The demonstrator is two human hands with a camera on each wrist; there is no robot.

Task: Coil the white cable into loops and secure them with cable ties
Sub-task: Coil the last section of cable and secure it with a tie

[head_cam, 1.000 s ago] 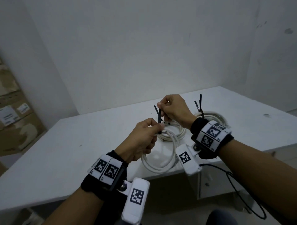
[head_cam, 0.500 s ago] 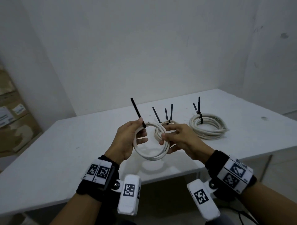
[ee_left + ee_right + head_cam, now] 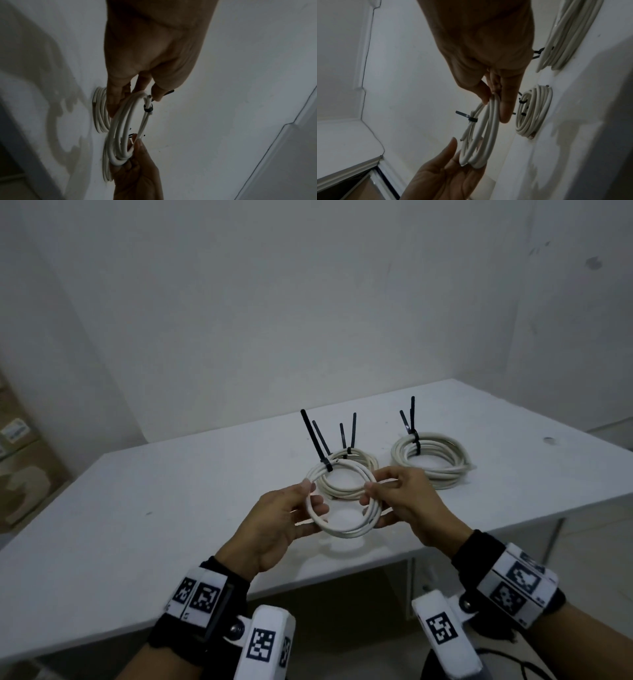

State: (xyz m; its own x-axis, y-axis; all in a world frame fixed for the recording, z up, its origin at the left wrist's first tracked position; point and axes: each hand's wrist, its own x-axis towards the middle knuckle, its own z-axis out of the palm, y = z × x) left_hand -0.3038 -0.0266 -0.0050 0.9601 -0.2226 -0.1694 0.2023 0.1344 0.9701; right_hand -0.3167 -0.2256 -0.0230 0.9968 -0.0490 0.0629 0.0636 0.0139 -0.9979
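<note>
Both hands hold a small coil of white cable (image 3: 342, 530) upright above the table's front edge. My left hand (image 3: 313, 498) pinches its left side between thumb and fingers. My right hand (image 3: 371, 498) pinches the right side. A black cable tie (image 3: 327, 465) binds the top of the coil, its tail sticking up. The left wrist view shows the coil (image 3: 120, 135) edge-on, with the tie (image 3: 148, 108) just below my thumb and a cut cable end beside it. The right wrist view shows the coil (image 3: 481, 128) and the tie (image 3: 471, 119).
Two more tied white coils lie on the white table (image 3: 171, 508): one (image 3: 359, 457) just behind the held coil, one (image 3: 430, 458) further right, each with black tie tails pointing up. Walls close off the table's far side and right; cardboard boxes (image 3: 20, 474) stand at left.
A second ago my right hand was pulling the tie's tail at the coil. It has let go and moved to the coil's right side; my left hand has slid from the tie to the left side.
</note>
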